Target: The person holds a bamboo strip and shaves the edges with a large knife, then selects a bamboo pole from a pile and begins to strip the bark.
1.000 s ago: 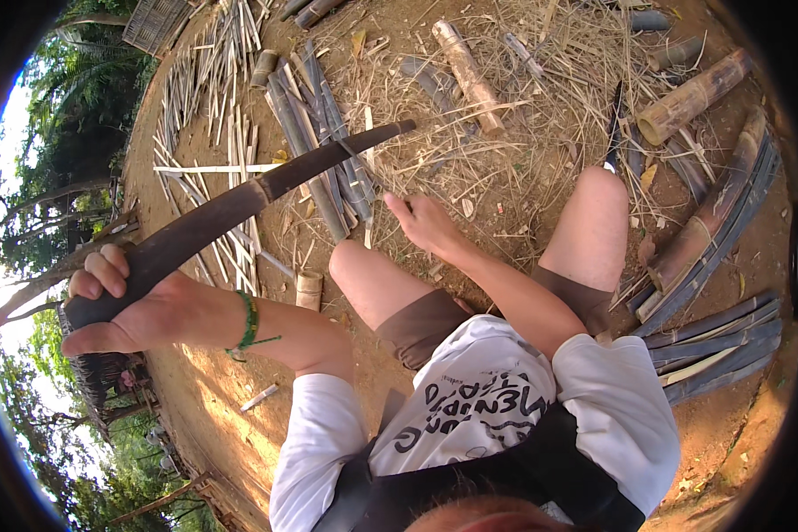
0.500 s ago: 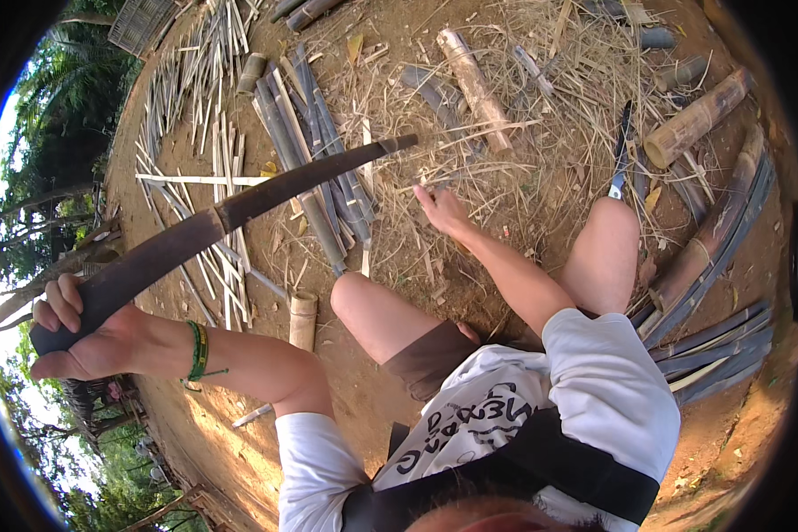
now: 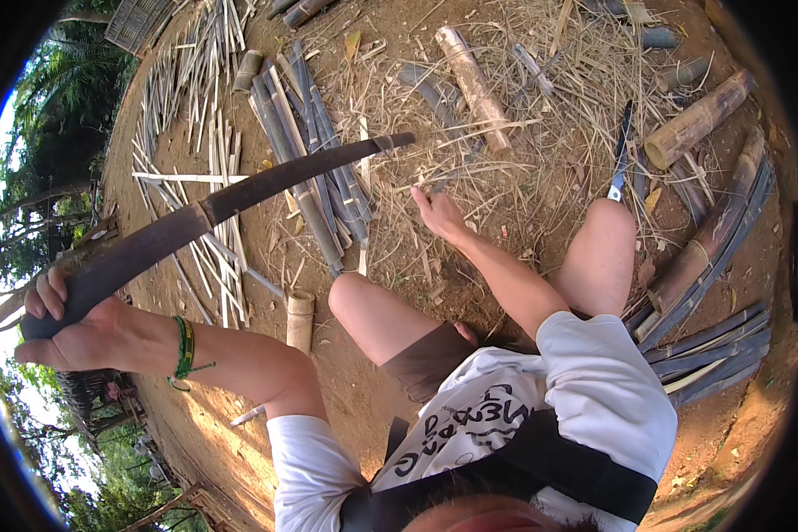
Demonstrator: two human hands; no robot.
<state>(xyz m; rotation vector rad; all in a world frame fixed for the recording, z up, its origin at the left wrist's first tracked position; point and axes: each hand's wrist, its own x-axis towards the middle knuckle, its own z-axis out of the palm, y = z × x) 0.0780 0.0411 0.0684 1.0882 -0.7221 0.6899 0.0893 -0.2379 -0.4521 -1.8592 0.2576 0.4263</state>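
Note:
A long, dark strip of split bamboo [image 3: 151, 238] slants across the left half of the head view, a pale joint ring near its middle. My left hand [image 3: 71, 330] is closed round its thick end, raised at the left edge. The strip's thin end [image 3: 399, 140] reaches over the scattered shavings, just beyond my right hand [image 3: 441, 215]. That hand is closed, thumb pointing away from me, with a small greyish thing by its fingers; what it grips is hidden. A knife with a dark blade [image 3: 624, 146] and a pale handle lies by my right knee.
Several dark split bamboo lengths [image 3: 315, 160] lie beyond my left knee, with pale strips [image 3: 226, 191] farther left. A peeled bamboo section [image 3: 472, 84] rests among shavings [image 3: 550, 115]. A short bamboo piece [image 3: 300, 321] stands near my left knee. Thick bamboo [image 3: 709, 222] and split pieces lie right.
My left hand has shifted slightly left with the bamboo strip, whose thin end moved a little the same way. My right hand has hardly moved.

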